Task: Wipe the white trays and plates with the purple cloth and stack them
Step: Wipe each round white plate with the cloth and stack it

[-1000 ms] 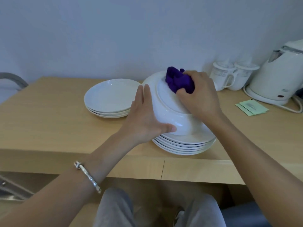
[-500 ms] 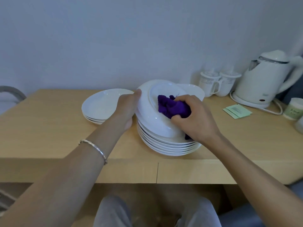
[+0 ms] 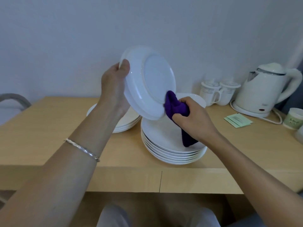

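Note:
My left hand (image 3: 114, 84) grips the rim of a white plate (image 3: 147, 79), held up nearly on edge with its underside toward me. My right hand (image 3: 195, 118) is closed on the purple cloth (image 3: 175, 107), which presses against the plate's lower right rim; a tail of cloth hangs down onto the stack below. That stack of several white plates (image 3: 167, 145) stands at the table's middle. A lower stack of white plates (image 3: 129, 122) sits to its left, partly hidden by my left forearm.
The wooden table (image 3: 49, 128) has its front edge near me. At the back right stand two white lidded mugs (image 3: 218, 94), a white electric kettle (image 3: 265, 89) with its cord, green sachets (image 3: 237, 120) and a small cup (image 3: 293, 118). A grey chair back (image 3: 14, 99) shows at left.
The plate has been lifted off the right stack and tilted up on edge. The cloth has moved from the plate's centre to its lower right rim.

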Available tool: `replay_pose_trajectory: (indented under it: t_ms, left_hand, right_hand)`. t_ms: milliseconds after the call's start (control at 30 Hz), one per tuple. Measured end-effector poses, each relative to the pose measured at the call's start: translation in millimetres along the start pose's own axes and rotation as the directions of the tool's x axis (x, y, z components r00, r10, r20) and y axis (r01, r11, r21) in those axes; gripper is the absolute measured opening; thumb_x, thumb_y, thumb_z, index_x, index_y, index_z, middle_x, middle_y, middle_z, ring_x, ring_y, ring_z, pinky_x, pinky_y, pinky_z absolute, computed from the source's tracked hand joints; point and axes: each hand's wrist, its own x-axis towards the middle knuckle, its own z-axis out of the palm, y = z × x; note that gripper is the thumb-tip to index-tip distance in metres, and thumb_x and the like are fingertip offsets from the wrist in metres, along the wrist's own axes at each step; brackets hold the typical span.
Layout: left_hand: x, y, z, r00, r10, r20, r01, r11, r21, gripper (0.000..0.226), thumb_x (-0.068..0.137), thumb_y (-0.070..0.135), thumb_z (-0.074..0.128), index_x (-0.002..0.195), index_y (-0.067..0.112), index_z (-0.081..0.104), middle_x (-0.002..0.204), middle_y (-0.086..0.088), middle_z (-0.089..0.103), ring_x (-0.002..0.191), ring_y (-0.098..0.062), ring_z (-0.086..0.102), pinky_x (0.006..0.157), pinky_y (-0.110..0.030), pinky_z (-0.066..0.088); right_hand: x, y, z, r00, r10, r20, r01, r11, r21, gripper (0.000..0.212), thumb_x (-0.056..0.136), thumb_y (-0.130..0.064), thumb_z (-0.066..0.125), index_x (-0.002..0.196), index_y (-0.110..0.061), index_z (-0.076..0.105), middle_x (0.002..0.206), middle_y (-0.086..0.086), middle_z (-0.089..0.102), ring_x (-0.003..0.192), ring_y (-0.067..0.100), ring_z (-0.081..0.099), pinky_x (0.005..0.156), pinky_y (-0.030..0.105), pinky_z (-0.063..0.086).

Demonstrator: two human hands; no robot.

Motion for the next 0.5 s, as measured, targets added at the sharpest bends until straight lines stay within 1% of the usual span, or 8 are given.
replay_pose_trajectory:
  t_ms: [100, 167, 267, 300, 333, 367, 433, 500]
  left_hand:
    - [3, 10, -13, 0.996, 0.042, -0.075, -0.043, 0.999, -0.002, 0.049, 0.086, 0.027, 0.058, 0.128, 0.001, 0.054, 0.127, -0.021, 0.059, 0.115, -0.039, 0.058, 0.096, -0.061, 0.045]
    - [6, 16, -19, 0.976, 0.108, -0.187, -0.105, 0.994, 0.027, 0.032, 0.094, 0.022, 0.054, 0.119, 0.003, 0.059, 0.120, -0.018, 0.064, 0.110, -0.036, 0.062, 0.093, -0.058, 0.049]
    - [13, 17, -22, 0.895, 0.339, -0.290, -0.249, 0.919, 0.305, 0.006, 0.097, 0.018, 0.052, 0.099, 0.017, 0.057, 0.099, -0.002, 0.064, 0.097, -0.022, 0.065, 0.090, -0.043, 0.054]
    - [13, 16, -22, 0.865, 0.433, -0.254, -0.294, 0.847, 0.443, 0.003, 0.096, 0.018, 0.052, 0.095, 0.020, 0.053, 0.093, 0.004, 0.059, 0.089, -0.013, 0.062, 0.086, -0.033, 0.053]
    - [14, 13, -24, 0.843, 0.507, -0.180, -0.324, 0.745, 0.583, 0.003, 0.096, 0.018, 0.052, 0.095, 0.020, 0.049, 0.089, 0.009, 0.054, 0.081, -0.005, 0.056, 0.079, -0.022, 0.050]
    - [13, 8, -27, 0.833, 0.548, -0.084, -0.341, 0.627, 0.701, 0.004, 0.097, 0.018, 0.051, 0.098, 0.018, 0.047, 0.085, 0.011, 0.050, 0.073, -0.002, 0.050, 0.069, -0.016, 0.043]
    - [13, -4, -37, 0.823, 0.559, 0.100, -0.357, 0.372, 0.857, 0.014, 0.097, 0.018, 0.050, 0.108, 0.010, 0.049, 0.080, 0.004, 0.052, 0.069, -0.015, 0.049, 0.062, -0.028, 0.035]
    - [14, -15, -50, 0.833, 0.485, 0.267, -0.365, 0.120, 0.923, 0.023, 0.098, 0.017, 0.049, 0.115, 0.002, 0.048, 0.082, -0.015, 0.060, 0.077, -0.036, 0.056, 0.063, -0.036, 0.031]
  right_hand:
    - [10, 3, 15, 0.991, 0.010, 0.132, 0.007, 0.991, -0.130, 0.027, 0.079, -0.024, 0.059, 0.105, -0.027, 0.053, 0.094, -0.009, 0.057, 0.086, 0.014, 0.057, 0.073, 0.031, 0.045]
    - [13, 12, 28, 0.969, 0.046, 0.241, 0.018, 0.966, -0.257, 0.037, 0.081, -0.026, 0.055, 0.118, -0.032, 0.052, 0.102, -0.002, 0.056, 0.096, 0.021, 0.056, 0.078, 0.034, 0.044]
    - [17, 23, 37, 0.937, 0.083, 0.338, 0.036, 0.943, -0.331, 0.051, 0.082, -0.028, 0.047, 0.129, -0.045, 0.044, 0.109, 0.001, 0.050, 0.102, 0.029, 0.050, 0.090, 0.044, 0.044]
    - [19, 24, 36, 0.933, 0.087, 0.350, 0.036, 0.943, -0.330, 0.051, 0.082, -0.027, 0.046, 0.129, -0.047, 0.044, 0.108, 0.001, 0.049, 0.102, 0.030, 0.049, 0.091, 0.045, 0.043]
    - [19, 25, 36, 0.929, 0.092, 0.357, 0.033, 0.944, -0.328, 0.052, 0.081, -0.028, 0.045, 0.129, -0.048, 0.045, 0.109, 0.001, 0.048, 0.102, 0.030, 0.048, 0.092, 0.046, 0.042]
    - [19, 25, 36, 0.929, 0.088, 0.359, 0.035, 0.946, -0.323, 0.052, 0.080, -0.030, 0.043, 0.128, -0.049, 0.046, 0.109, 0.001, 0.048, 0.102, 0.029, 0.048, 0.092, 0.045, 0.042]
    - [20, 27, 36, 0.933, 0.079, 0.352, 0.041, 0.946, -0.321, 0.050, 0.080, -0.030, 0.043, 0.127, -0.050, 0.047, 0.110, 0.000, 0.048, 0.103, 0.029, 0.048, 0.092, 0.044, 0.042]
    - [19, 28, 37, 0.934, 0.076, 0.348, 0.045, 0.944, -0.327, 0.049, 0.085, -0.025, 0.045, 0.128, -0.049, 0.046, 0.110, -0.001, 0.046, 0.104, 0.027, 0.046, 0.094, 0.043, 0.041]
